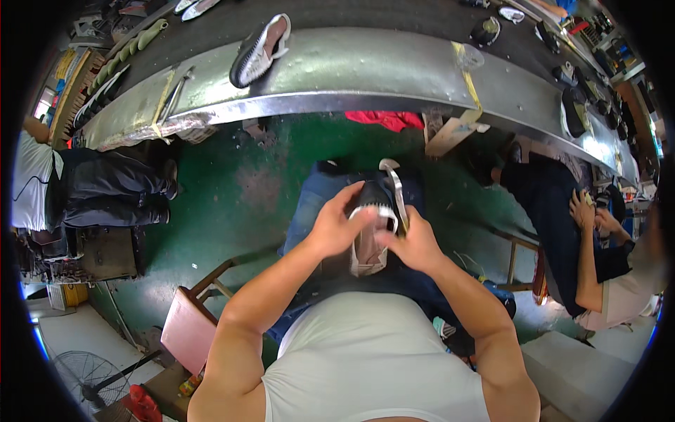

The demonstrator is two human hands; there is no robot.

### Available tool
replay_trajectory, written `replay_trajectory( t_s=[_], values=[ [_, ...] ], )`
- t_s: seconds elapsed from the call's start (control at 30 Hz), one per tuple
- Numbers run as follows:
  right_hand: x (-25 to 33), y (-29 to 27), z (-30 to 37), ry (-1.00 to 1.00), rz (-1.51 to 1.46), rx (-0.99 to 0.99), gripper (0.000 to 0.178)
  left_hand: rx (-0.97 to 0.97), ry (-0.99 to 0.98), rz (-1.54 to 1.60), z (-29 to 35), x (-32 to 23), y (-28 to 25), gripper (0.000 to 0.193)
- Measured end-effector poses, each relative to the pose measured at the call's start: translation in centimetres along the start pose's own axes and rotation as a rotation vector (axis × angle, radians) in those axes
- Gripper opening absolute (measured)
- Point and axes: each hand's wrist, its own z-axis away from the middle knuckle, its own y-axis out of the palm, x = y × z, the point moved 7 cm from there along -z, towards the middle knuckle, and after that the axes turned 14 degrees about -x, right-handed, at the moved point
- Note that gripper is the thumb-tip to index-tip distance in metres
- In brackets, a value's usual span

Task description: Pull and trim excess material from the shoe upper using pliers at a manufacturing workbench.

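On my lap, over blue trousers, lies a shoe [368, 254] with a black toe, a white stitched edge and a pale pinkish inside. My left hand [339, 224] is closed round its toe from the left, with the thumb across the stitched edge. At its right side, my right hand [416, 244] grips a hammer-like metal tool [398, 188] by its lower end. The tool's curved, shiny head points away from me, beyond the toe. My right thumb reaches to the shoe's opening; some fingers are hidden beneath.
Ahead runs a metal-edged bench [351, 60] bearing a black-and-white shoe [261, 50] and several more shoes at the right. A seated person [590, 246] works at right; another person's legs [112, 186] are at left. Nearby stand a pink stool [188, 330] and a fan [88, 383].
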Motion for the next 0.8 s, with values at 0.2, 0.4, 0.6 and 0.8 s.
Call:
replay_trajectory(
  t_s=[0.2,0.4,0.6,0.8],
  values=[
    [-10.7,3.9,2.5,0.573,-0.178,0.007,0.045,0.057,-0.417,-0.206,2.6,10.4,3.0,0.059],
    [-11.3,3.2,3.5,0.441,0.011,-0.067,0.045,0.218,-0.348,-0.128,3.9,11.1,3.9,0.068],
    [-12.3,1.7,2.9,0.566,-0.226,0.235,0.024,0.357,-0.579,0.162,5.8,11.3,4.1,0.087],
    [-7.1,-4.2,6.6,0.127,0.466,0.488,0.026,0.358,-0.262,-0.24,7.5,12.5,4.0,0.111]
  ],
)
